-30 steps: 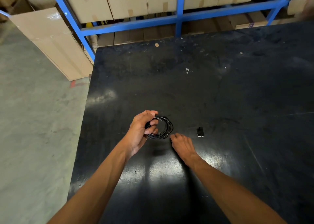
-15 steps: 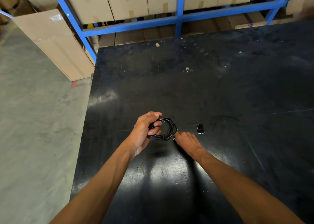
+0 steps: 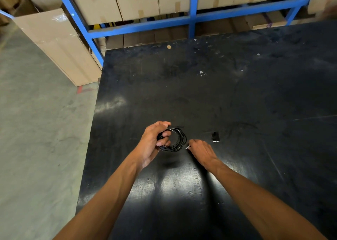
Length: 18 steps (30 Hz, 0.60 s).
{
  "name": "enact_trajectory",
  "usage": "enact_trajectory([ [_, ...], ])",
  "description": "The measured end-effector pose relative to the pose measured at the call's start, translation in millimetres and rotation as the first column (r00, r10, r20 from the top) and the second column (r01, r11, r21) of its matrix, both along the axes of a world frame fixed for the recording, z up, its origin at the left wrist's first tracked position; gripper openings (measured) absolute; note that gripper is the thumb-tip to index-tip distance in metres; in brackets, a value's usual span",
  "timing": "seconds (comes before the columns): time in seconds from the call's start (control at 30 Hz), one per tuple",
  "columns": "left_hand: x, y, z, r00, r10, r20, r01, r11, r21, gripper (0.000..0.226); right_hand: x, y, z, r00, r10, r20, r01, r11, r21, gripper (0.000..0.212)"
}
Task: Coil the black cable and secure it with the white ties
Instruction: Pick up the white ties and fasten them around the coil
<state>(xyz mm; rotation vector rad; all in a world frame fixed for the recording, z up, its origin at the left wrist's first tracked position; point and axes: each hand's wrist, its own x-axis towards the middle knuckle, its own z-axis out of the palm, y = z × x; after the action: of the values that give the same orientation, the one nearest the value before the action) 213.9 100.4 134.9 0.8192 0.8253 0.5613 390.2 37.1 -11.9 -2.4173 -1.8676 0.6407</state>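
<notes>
The black cable [image 3: 179,141] is wound into a small round coil, held just above the black table [image 3: 237,97]. My left hand [image 3: 152,145] is closed around the coil's left side, fingers through the loop. A short cable end sticks out at the coil's top. My right hand [image 3: 201,152] rests on the table just right of the coil, its fingertips pinched on a small white tie [image 3: 187,147] of which only a tip shows. The two hands are a few centimetres apart.
A small black block with a white edge [image 3: 215,137] lies on the table right of my right hand. Blue shelving [image 3: 191,19] with cardboard boxes stands behind the table. A large carton [image 3: 58,44] leans at the left, beside the concrete floor [image 3: 36,139].
My right hand has stayed close to the coil's right side, and a white tie tip now shows at its fingertips. My left hand still grips the coil.
</notes>
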Motion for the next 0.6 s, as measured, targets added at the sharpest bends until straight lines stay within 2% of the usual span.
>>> enact_trajectory([
  [0.13,1.6,-2.9,-1.1,1.000,-0.006,0.003,0.006,1.000,-0.002,0.013,8.6,-5.4,-4.9,0.952,-0.227,-0.207,0.244,0.968,0.060,0.016],
  [0.2,1.9,-5.0,-0.4,1.000,-0.008,0.013,0.008,1.000,0.003,0.013,10.8,-10.3,-11.6,0.874,-0.331,-0.355,0.382,0.920,0.083,0.009],
  [0.3,2.1,-8.4,0.5,1.000,0.010,0.029,-0.011,1.000,0.021,0.013,12.3,-16.9,-11.5,0.737,-0.396,-0.547,0.521,0.849,0.086,0.011],
  [0.37,1.4,-9.9,1.1,1.000,0.017,0.022,-0.018,0.999,0.046,0.014,11.6,-18.6,-4.6,0.676,-0.395,-0.622,0.575,0.810,0.111,0.016],
  [0.5,0.0,-11.5,6.3,1.000,0.010,0.021,-0.012,0.995,0.095,0.013,9.6,-14.9,25.1,0.637,-0.327,-0.698,0.613,0.764,0.201,0.027],
  [0.6,0.4,-13.7,16.0,0.999,0.002,0.043,-0.008,0.992,0.122,0.013,8.7,-7.3,63.3,0.599,-0.251,-0.761,0.657,0.698,0.287,0.027],
])
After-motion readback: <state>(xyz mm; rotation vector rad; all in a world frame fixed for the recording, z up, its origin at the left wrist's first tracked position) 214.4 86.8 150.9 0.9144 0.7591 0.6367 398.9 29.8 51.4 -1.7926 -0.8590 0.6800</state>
